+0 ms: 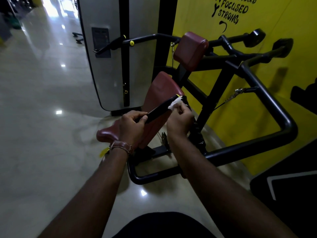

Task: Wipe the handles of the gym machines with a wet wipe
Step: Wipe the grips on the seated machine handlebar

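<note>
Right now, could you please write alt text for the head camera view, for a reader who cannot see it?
A person's left hand grips a black machine handle while the right hand presses a white wet wipe against it near its far end. Behind are maroon pads, a black frame and a yellow wall.

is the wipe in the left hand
No, the right hand pinches the white wipe against the black handle, while the left hand grips the handle's near end.
</note>
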`<state>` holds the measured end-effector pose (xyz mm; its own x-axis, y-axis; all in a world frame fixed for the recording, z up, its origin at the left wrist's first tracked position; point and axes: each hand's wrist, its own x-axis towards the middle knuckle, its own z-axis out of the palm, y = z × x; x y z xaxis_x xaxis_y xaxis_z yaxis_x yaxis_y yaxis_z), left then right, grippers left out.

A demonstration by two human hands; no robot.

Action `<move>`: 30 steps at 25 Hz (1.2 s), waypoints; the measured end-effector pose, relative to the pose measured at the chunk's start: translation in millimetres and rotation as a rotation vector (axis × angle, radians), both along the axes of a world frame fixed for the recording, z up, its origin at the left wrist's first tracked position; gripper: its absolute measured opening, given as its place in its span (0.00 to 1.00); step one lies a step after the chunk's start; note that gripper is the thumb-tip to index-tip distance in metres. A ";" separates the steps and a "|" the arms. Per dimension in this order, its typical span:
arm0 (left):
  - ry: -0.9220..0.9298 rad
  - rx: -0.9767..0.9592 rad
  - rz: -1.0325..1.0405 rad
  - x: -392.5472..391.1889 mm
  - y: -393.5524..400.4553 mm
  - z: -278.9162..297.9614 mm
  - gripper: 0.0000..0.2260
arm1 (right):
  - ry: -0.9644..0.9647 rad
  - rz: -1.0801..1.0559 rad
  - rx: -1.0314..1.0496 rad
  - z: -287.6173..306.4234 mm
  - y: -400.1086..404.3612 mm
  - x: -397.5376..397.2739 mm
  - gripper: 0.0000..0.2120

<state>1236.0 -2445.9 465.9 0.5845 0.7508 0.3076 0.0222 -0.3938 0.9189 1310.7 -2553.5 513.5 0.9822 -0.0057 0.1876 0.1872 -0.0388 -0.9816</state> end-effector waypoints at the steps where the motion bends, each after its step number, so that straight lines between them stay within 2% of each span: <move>1: 0.000 0.002 0.013 0.7 -0.6 0.0 0.08 | -0.130 0.000 -0.152 -1.0 -1.3 2.0 0.11; 3: 0.002 0.022 0.028 0.0 -3.0 1.0 0.08 | -0.338 0.070 -0.411 -15.6 -0.5 1.3 0.19; 7: -0.004 0.001 0.047 1.0 -4.7 3.0 0.07 | -0.465 0.178 -0.779 -44.8 1.6 -17.5 0.28; 10: -0.028 -0.042 0.052 -1.8 -6.8 3.7 0.05 | -0.919 0.290 -1.211 -60.3 -0.2 -34.9 0.31; 12: -0.054 -0.091 0.050 -3.2 -6.3 3.9 0.05 | -1.066 0.333 -1.283 -48.4 -1.8 -19.6 0.31; 15: -0.039 -0.060 0.050 -3.8 -7.4 3.1 0.07 | -1.096 0.096 -1.188 -23.7 -6.3 21.2 0.19; 16: -0.029 -0.038 0.055 -4.2 -8.0 3.6 0.08 | -1.106 0.078 -1.140 -21.4 -6.6 29.2 0.18; 17: -0.025 -0.026 0.059 -3.7 -8.0 2.8 0.07 | -1.154 0.143 -1.102 -24.5 -5.0 32.7 0.17; 20: -0.037 -0.037 0.073 -5.0 -7.7 0.2 0.06 | -1.415 0.557 -1.021 -42.3 -2.4 27.1 0.18; 22: -0.033 -0.027 0.095 -5.0 -7.9 -0.5 0.05 | -1.470 0.633 -0.995 -27.3 -11.6 47.2 0.20; 27: -0.071 0.008 0.174 -0.5 -23.3 2.1 0.06 | -1.249 0.385 -0.831 7.2 -44.1 100.0 0.16; 28: -0.090 0.008 0.179 1.8 -28.9 4.0 0.06 | -1.135 0.396 -0.730 11.7 -47.5 98.0 0.14; 30: -0.112 0.101 0.195 4.5 -41.5 4.8 0.07 | -0.777 0.374 -0.442 20.9 -53.8 88.0 0.13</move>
